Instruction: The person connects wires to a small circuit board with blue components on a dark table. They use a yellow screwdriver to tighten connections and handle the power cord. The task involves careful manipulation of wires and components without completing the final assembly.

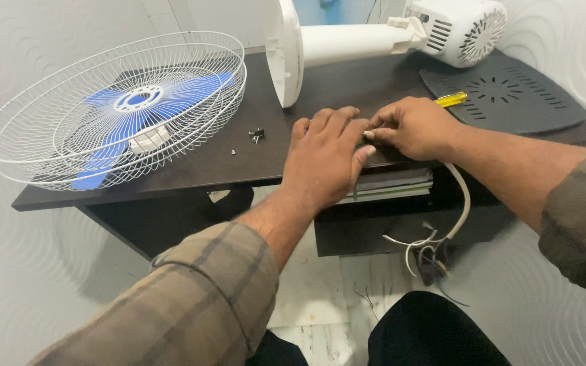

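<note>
While both hands (pixel 361 139) pinch something hidden, grip contents unclear: dark desk (pixel 191 169) against white embossed walls (pixel 22 68), pale floor.

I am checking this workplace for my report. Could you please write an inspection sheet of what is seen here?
Surface: dark table, a shelf under it holding stacked papers.
Job's things: left hand and right hand meet at the table's front edge over a small dark part, mostly hidden.
Clutter: white fan guard with blue blades; loose screws; yellow-handled screwdriver; white fan stand and motor housing lying down; dark grille plate.
Grippers: both hands' fingers curled; grip cannot be told.
Cables: white cable hangs off the edge, bare wire ends below.
Surroundings: white patterned walls, light floor.
</note>
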